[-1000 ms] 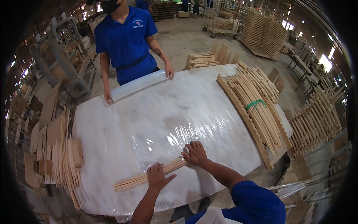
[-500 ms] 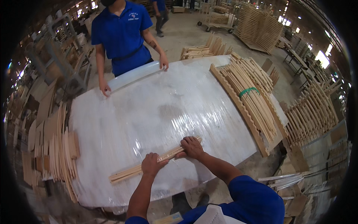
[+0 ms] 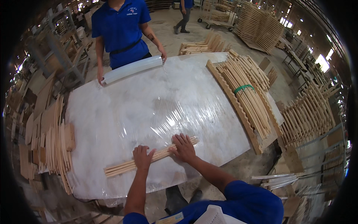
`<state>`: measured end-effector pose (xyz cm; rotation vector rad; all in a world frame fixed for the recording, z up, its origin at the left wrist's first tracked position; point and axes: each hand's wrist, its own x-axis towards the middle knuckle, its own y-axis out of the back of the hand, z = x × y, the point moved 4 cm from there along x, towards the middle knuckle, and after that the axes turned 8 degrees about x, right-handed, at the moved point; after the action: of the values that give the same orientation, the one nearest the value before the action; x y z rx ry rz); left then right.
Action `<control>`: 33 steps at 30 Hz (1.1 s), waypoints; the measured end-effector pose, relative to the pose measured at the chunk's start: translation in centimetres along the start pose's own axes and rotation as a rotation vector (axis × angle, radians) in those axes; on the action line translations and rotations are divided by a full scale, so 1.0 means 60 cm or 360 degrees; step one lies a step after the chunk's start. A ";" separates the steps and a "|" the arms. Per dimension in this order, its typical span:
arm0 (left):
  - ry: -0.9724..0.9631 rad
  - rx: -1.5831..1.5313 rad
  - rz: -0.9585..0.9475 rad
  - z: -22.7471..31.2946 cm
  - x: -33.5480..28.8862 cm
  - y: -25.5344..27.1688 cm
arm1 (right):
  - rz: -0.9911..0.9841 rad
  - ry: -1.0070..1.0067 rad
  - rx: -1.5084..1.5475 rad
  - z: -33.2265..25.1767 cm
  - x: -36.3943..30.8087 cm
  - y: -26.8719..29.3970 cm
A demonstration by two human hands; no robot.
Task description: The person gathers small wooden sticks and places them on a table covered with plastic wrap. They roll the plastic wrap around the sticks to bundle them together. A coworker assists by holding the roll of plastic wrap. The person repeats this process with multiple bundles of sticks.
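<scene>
A small bundle of slim wooden sticks [image 3: 121, 169] lies slantwise on clear plastic film [image 3: 167, 121] near my side of the table. My left hand [image 3: 143, 158] rests over the middle of the bundle, thumb apart and fingers stretched out. Nearer its right end, my right hand [image 3: 182, 148] lies flat with fingers spread, pressing on the sticks and the film. Across the table, a co-worker in a blue shirt holds a roll of clear film [image 3: 132, 70] by both ends, and the sheet runs from it toward me.
On the right of the table sits a larger stack of sticks [image 3: 248, 99] tied with a green band [image 3: 244, 88], beside a wavy-edged wooden rail [image 3: 235, 108]. Wooden strips [image 3: 57, 149] stand off the left edge. More stick stacks [image 3: 307, 115] stand beyond the right edge. Another person walks behind.
My fingers have opened out from their grip around the sticks to lie flat on them. The co-worker's roll has tilted slightly and the walking person has moved right.
</scene>
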<state>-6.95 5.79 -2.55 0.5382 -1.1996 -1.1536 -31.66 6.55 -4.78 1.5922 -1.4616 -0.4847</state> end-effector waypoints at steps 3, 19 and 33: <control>-0.0102 0.0155 0.0110 -0.017 0.008 -0.011 | -0.0119 -0.0017 -0.0117 -0.003 0.072 -0.017; -0.0255 0.0388 -0.0083 -0.003 0.089 -0.078 | 0.0012 0.0200 0.0133 0.017 0.142 -0.016; -0.0048 0.0212 -0.0472 0.086 -0.032 -0.021 | -0.0067 0.0143 0.0091 -0.018 -0.113 0.026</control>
<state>-12.03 8.22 -2.70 0.8234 -1.2571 -1.3402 -33.28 13.38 -4.82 1.6710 -1.3880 -0.3932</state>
